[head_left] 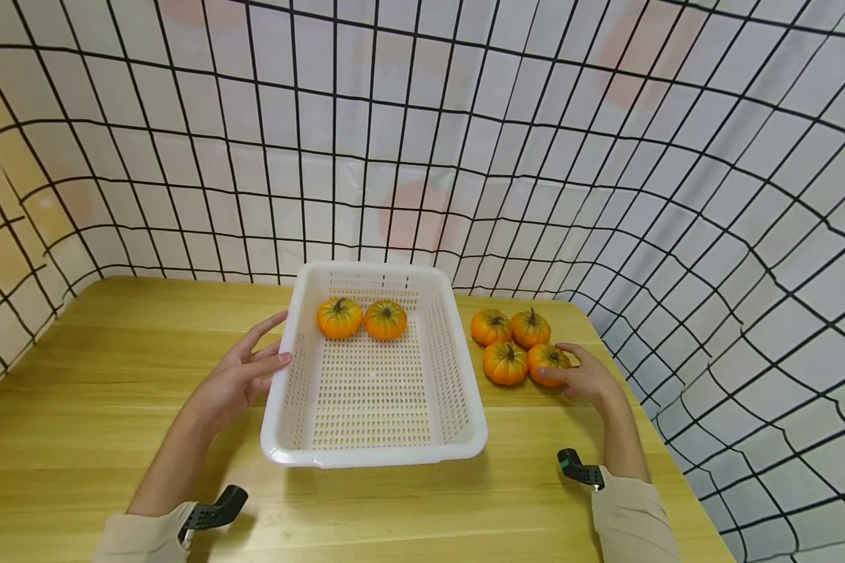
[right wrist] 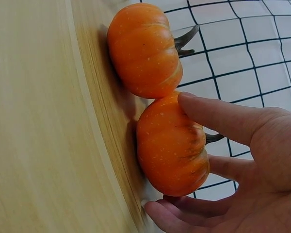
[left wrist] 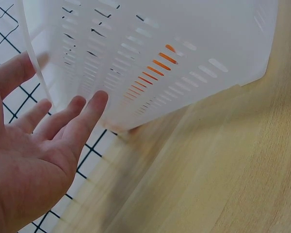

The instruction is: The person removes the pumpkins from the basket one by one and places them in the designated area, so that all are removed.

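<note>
A white perforated plastic basket (head_left: 373, 456) stands on the wooden table, with two small orange pumpkins (head_left: 339, 317) side by side at its far end. My left hand (head_left: 235, 377) is at the basket's left side; in the left wrist view its thumb (left wrist: 14, 74) hooks over the rim and the fingers lie along the outer wall. To the right of the basket sits a tight cluster of several more pumpkins (head_left: 505, 363). My right hand (head_left: 586, 377) grips the nearest right pumpkin (right wrist: 169, 145) of that cluster, thumb on one side and fingers around the other.
Black wire grid panels (head_left: 394, 117) backed by white sheeting rise behind the table and along both sides. The wooden table (head_left: 394, 516) reaches to the grid. A black wrist camera (head_left: 214, 510) is strapped over each light sleeve.
</note>
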A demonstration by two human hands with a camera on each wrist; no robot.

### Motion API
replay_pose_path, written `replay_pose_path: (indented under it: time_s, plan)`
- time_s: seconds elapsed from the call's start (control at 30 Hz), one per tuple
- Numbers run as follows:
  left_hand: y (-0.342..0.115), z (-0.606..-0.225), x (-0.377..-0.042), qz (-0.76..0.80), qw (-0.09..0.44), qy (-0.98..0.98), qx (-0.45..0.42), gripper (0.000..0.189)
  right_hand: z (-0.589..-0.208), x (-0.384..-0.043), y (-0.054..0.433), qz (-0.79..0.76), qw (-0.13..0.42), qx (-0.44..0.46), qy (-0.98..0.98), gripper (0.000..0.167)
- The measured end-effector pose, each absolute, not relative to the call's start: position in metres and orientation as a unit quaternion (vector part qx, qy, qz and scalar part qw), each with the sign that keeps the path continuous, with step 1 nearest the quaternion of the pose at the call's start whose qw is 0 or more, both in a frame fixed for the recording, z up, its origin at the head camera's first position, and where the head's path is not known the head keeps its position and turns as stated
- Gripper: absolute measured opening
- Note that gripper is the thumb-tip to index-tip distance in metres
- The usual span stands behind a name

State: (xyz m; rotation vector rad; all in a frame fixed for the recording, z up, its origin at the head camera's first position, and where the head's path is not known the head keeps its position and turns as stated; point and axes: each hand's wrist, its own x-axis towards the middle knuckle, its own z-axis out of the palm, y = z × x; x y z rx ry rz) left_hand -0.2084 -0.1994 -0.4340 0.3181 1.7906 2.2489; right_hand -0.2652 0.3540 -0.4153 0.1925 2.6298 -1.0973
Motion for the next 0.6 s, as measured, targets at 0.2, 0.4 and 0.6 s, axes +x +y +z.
replay_pose_path:
  time_s: [0.2, 0.4, 0.6]
  plan:
    - [-0.199, -0.435, -0.209, 0.769, 0.123, 0.617, 0.110, 0.071, -0.412, -0.263, 0.354, -0.389, 0.146, 0.067, 0.907, 0.097]
    - [-0.199, -0.435, -0.209, 0.770, 0.126, 0.616, 0.110, 0.071, -0.407, -0.259, 0.354, -0.405, 0.147, 0.064, 0.900, 0.098]
    - [-0.201, -0.436, -0.209, 0.766, 0.123, 0.620, 0.113, 0.071, -0.400, -0.256, 0.357, -0.412, 0.141, 0.058, 0.898, 0.099]
